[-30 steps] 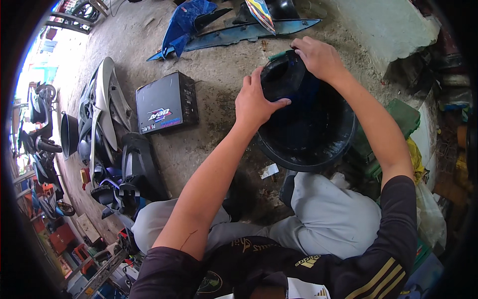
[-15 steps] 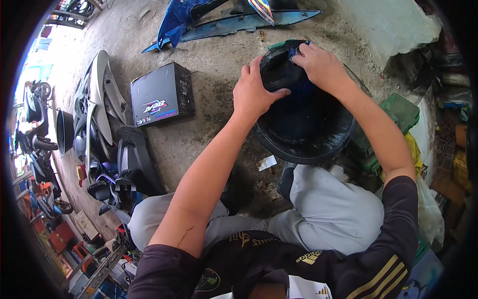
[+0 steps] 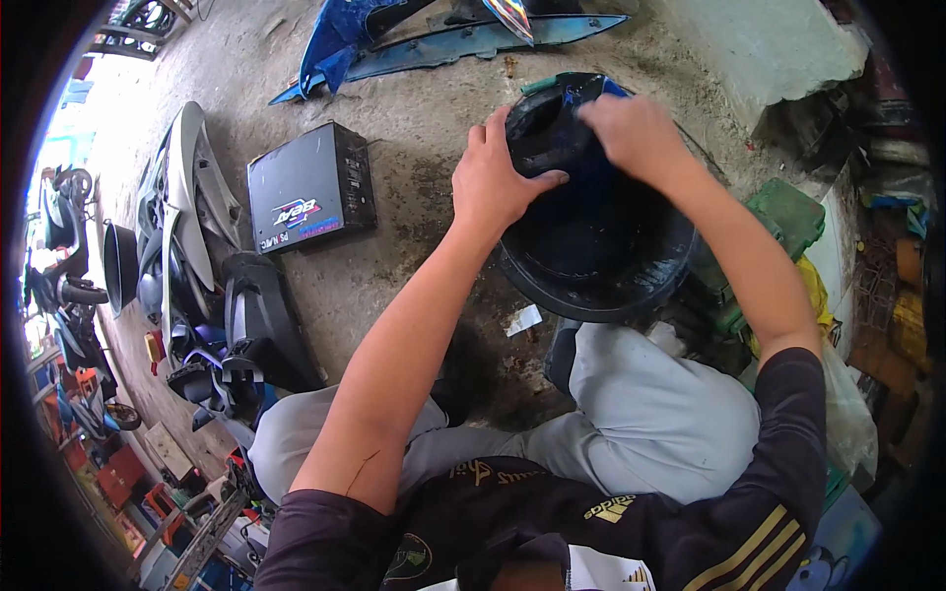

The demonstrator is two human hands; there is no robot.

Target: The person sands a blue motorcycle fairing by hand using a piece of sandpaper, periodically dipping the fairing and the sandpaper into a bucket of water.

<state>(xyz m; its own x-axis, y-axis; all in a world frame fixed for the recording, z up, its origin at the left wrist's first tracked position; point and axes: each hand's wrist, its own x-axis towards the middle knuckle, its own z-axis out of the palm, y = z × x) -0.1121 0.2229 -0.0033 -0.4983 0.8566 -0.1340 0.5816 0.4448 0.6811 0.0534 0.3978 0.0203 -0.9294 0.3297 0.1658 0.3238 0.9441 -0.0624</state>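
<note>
A round black basin (image 3: 601, 295) stands on the ground in front of my knees. Over its far part rests a dark, glossy plastic panel (image 3: 548, 158) with a blue patch at its top end. My left hand (image 3: 493, 177) grips the panel's left edge, thumb stretched across its face. My right hand (image 3: 631, 136) is at the panel's upper right, beside the blue patch. Motion smears its fingers, so whether they hold anything is hidden. The basin's inside is dark, and its contents are hard to make out.
Blue body panels (image 3: 434, 54) lie beyond the basin. To the left are a black box (image 3: 305, 192), grey body panels (image 3: 192, 187) and a black plastic part (image 3: 266, 315). A white scrap (image 3: 523, 320) lies near the basin; a green case (image 3: 783, 217) stands to the right.
My right hand has shifted slightly right and down, off the blue patch, and is now blurred. My left hand keeps its grip on the panel. The whole view has shifted slightly.
</note>
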